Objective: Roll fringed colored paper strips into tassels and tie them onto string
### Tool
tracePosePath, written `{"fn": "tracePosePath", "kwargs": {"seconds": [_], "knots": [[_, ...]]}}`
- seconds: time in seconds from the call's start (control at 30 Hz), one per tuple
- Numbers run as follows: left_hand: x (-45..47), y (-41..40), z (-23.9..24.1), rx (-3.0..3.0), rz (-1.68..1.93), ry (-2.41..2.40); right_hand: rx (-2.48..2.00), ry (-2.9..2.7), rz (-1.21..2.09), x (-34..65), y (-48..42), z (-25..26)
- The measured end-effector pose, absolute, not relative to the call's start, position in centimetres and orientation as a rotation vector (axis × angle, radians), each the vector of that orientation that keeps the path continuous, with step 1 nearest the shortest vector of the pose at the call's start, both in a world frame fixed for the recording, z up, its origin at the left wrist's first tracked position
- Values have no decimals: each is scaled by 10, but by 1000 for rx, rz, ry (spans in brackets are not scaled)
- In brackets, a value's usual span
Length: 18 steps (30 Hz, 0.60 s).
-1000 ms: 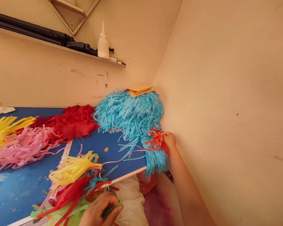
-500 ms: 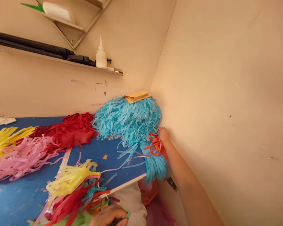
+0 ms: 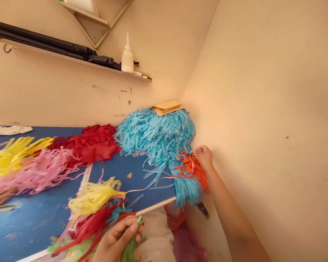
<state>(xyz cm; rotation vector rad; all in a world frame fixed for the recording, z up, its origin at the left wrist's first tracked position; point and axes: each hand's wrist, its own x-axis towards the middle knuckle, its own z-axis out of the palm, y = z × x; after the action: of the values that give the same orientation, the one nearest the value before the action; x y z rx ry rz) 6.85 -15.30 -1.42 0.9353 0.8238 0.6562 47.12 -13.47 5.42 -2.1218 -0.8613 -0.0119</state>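
Left hand (image 3: 123,234) pinches green strip (image 3: 129,251), near; at right, with my right hand (image 3: 205,157), I pinch string (image 3: 166,178) beside orange fringe (image 3: 199,172).

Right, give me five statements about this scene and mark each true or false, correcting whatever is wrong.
1. The left hand pinches a green paper strip. True.
2. The right hand grips a pair of scissors. False: its fingertips hold a thin pale string.
3. A folded tan paper rests on top of the light blue fringe pile. True.
4. The nozzle bottle lies on its side. False: it stands upright on the wall shelf.
5. The tabletop is bright green. False: it is blue, with worn patches.
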Motion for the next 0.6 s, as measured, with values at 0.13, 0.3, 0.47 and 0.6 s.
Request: {"fn": "tracePosePath", "kwargs": {"seconds": [0.13, 0.3, 0.47, 0.6], "knots": [[72, -160, -6, 647, 609, 813, -1850, -984, 174, 358, -194, 56], [69, -160, -1, 595, 659, 720, -1586, -1114, 672, 227, -237, 25], [66, -162, 2, 671, 633, 714, -1535, -1066, 787, 197, -231, 6], [65, -164, -2, 637, 594, 715, -1525, -1046, 815, 203, -233, 7]]}}
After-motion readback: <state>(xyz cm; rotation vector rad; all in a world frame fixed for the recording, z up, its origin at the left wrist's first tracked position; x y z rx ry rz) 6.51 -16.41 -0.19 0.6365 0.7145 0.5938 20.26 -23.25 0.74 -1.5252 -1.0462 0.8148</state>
